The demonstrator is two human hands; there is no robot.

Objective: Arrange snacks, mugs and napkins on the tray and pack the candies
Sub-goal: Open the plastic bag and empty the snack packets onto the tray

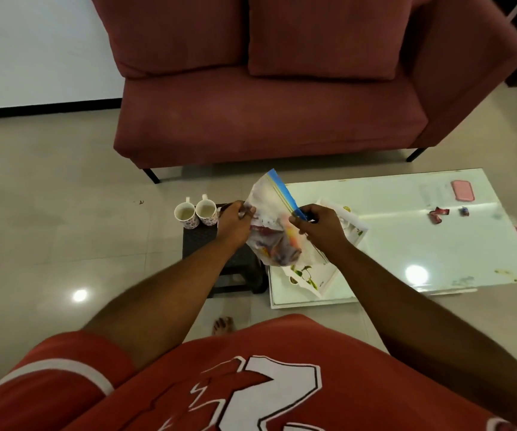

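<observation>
Head view: candy-packing step in hand. Plastic bag [277,244], sweets inside, held above table [406,237] edge. Left hand [235,222] grips its side; right hand [318,227] pinches blue zip strip. Loose candies [437,214] well apart on table. Next, probably: free one hand, fetch them.

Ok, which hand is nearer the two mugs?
Left. The left hand grips the bag right beside the mugs; the right hand pinches the bag's far side.

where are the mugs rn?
Head view, left of centre: both mugs stand side by side on the far end of the dark stool, just left of the left hand.
</observation>
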